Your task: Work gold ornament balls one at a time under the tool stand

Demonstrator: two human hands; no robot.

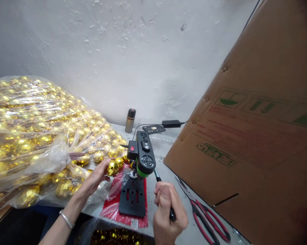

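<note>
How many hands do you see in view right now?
2: the left hand at the gold balls beside the black machine, the right hand around the lever.

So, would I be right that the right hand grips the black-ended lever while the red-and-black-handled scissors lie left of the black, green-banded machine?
Not quite: the head view shows the scissors lying right of the machine, near the brown cardboard box; the right hand does grip the lever.

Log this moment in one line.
left hand: holding gold ball | right hand: gripping lever | black device: on red sheet | scissors: beside carton | bagged gold balls: at left
</note>
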